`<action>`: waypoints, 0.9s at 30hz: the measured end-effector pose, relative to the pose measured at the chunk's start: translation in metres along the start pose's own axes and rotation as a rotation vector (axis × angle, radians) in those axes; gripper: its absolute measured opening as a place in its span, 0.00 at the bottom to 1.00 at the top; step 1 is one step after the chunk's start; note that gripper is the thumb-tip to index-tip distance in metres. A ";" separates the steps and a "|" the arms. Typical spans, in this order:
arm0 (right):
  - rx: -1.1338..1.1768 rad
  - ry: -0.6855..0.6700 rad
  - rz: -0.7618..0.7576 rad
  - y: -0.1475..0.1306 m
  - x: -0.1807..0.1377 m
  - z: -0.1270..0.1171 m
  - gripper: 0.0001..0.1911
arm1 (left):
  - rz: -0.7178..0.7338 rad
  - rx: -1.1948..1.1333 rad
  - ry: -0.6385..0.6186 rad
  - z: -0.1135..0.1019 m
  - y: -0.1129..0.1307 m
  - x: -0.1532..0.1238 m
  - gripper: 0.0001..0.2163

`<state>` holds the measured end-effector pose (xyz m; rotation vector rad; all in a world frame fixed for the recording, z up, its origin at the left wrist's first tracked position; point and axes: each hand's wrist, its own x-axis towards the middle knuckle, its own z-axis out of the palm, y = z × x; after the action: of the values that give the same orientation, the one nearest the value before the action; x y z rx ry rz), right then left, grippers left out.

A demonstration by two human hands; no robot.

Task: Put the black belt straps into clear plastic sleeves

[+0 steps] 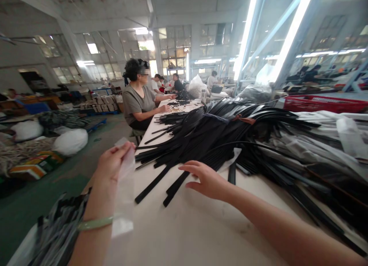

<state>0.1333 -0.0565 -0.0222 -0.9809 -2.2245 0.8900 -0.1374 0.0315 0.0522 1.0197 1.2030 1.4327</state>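
Note:
My left hand [116, 160] is closed on the top end of a clear plastic sleeve [124, 193], which hangs down along my forearm. On that wrist is a pale green bangle [96, 223]. My right hand [205, 179] is over the table with its thumb and fingers apart, holding nothing that I can see. Just beyond it lies a big heap of black straps [184, 143], with several strap ends pointing toward me. A small piece of clear plastic [231, 160] rests on the heap beside my right hand.
The white table [161, 235] runs away from me. A co-worker [140, 99] sits at its left side, hands over small pieces. Bagged black strips [63, 227] lie at lower left. A red crate [324, 104] and clear plastic [310, 143] are at right. White sacks [70, 141] stand on the floor.

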 end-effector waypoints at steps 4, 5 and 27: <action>-0.381 0.125 -0.152 0.012 0.012 0.001 0.17 | -0.045 0.141 -0.434 0.060 -0.037 -0.034 0.13; -0.417 0.128 -0.173 0.013 0.013 0.001 0.11 | -0.027 0.199 -0.529 0.069 -0.046 -0.040 0.14; -0.685 0.336 -0.068 0.010 -0.005 -0.053 0.14 | 0.398 0.840 -0.709 0.077 -0.058 -0.044 0.17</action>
<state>0.1771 -0.0370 0.0028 -1.2236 -2.2677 -0.1025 -0.0458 0.0047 0.0072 2.2139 1.0770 0.6545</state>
